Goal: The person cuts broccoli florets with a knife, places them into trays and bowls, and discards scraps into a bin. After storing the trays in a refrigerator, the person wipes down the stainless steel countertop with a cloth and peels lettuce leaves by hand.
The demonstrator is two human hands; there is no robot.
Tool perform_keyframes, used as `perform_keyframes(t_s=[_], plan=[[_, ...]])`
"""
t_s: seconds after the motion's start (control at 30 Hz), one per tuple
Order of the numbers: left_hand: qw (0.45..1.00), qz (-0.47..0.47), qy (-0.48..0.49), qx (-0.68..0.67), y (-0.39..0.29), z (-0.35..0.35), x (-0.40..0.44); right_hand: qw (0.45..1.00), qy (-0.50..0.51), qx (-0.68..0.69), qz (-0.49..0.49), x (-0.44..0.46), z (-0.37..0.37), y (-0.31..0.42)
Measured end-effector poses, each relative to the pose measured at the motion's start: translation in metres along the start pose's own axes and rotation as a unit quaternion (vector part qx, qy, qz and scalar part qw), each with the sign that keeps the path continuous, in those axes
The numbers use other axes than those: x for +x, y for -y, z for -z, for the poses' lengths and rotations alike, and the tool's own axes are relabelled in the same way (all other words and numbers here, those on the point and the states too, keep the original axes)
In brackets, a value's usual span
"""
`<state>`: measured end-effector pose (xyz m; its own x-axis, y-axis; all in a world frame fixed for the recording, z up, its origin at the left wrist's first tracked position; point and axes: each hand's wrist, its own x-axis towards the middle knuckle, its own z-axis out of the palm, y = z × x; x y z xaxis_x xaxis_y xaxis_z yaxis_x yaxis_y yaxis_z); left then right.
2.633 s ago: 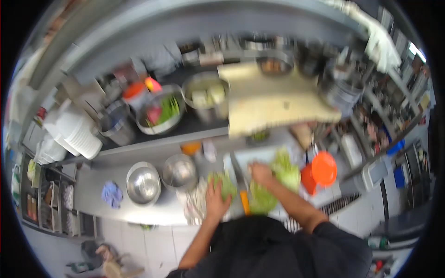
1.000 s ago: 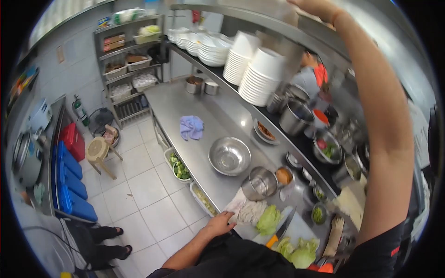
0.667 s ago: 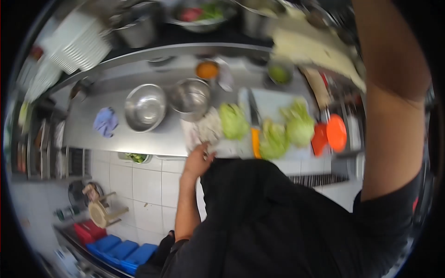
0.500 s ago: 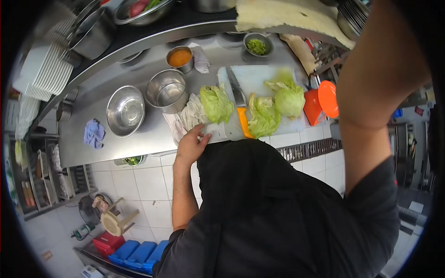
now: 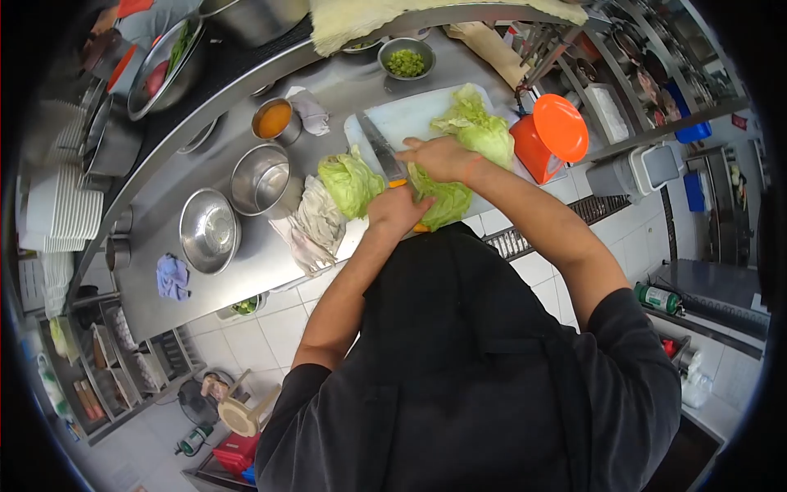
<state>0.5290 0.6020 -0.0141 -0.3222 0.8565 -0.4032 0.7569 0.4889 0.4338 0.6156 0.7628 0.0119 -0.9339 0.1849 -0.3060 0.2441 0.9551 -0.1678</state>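
My left hand (image 5: 396,211) lies across the orange handle (image 5: 398,183) of a large knife (image 5: 377,146), its thumb stretched toward a loose piece of lettuce (image 5: 448,202); its fingers are partly hidden. Over the far side of that lettuce piece is my right hand (image 5: 439,158), palm down, fingers stretched apart to the left above the blade's lower end. A leafy head of lettuce (image 5: 485,141) rests on the right of the white cutting board (image 5: 402,112). Another lettuce head (image 5: 348,182) sits just left of my left hand, beside a crumpled cloth (image 5: 320,221).
Leftward on the steel counter stand a deep pot (image 5: 264,182), a shallow bowl (image 5: 210,232) and a blue cloth (image 5: 172,276). Behind are a pot of orange liquid (image 5: 275,121) and a bowl of chopped greens (image 5: 406,61). An orange container (image 5: 541,139) stands right of the board.
My right arm has come down from its raised position, bringing the hand over the lettuce. My left hand has moved right, from the cloth to the knife handle. The camera view has shifted.
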Motion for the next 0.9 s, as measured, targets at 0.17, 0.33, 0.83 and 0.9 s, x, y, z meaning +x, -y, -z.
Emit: perform_keyframes(t_s=[0.17,0.33,0.83,0.9], plan=[[0.996,-0.027,-0.075,-0.047,0.005,-0.026,0.017,0.997,0.036,-0.062,0.016,0.02,-0.015,-0.018],[0.951,-0.049,-0.302,-0.053,0.001,0.014,0.001,0.984,-0.162,0.063,-0.021,-0.016,0.023,-0.023],[0.953,-0.179,-0.243,-0.012,0.017,0.027,0.012,0.93,-0.206,0.22,-0.21,-0.08,-0.058,0.03],[0.952,-0.208,-0.222,0.016,0.016,0.033,0.026,0.924,-0.238,0.209,-0.216,-0.075,-0.057,0.03]])
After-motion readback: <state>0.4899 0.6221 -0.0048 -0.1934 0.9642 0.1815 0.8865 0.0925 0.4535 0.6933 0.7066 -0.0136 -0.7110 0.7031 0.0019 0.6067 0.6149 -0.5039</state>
